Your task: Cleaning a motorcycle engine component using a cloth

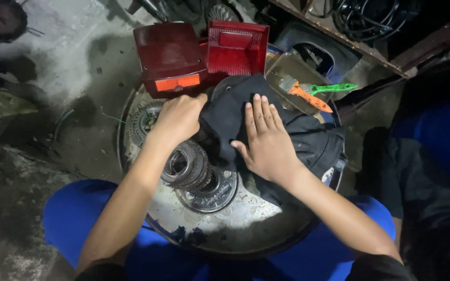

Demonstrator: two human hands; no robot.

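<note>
A crumpled black cloth (pixel 282 132) lies across the top of a round, scuffed white metal drum lid (pixel 246 216), covering its centre and running out toward 3 o'clock. The right hand (pixel 266 143) lies flat on the cloth, palm down, fingers straight and close together, pointing to 12 o'clock; it presses on the cloth without gripping it. The left hand (pixel 179 118), at 10 o'clock from the right one, is curled into a loose fist at the cloth's left edge, seemingly pinching that edge, though the fingertips are hidden. Just below it, at 7 o'clock from the cloth, sits a stack of greasy grey steel gears (pixel 194 174). At 12 o'clock stand two dark red plastic tail-lamp housings (pixel 204 52). At 2 o'clock a clear plastic tray (pixel 287 67) holds brushes with orange and green handles (pixel 319 93).
</note>
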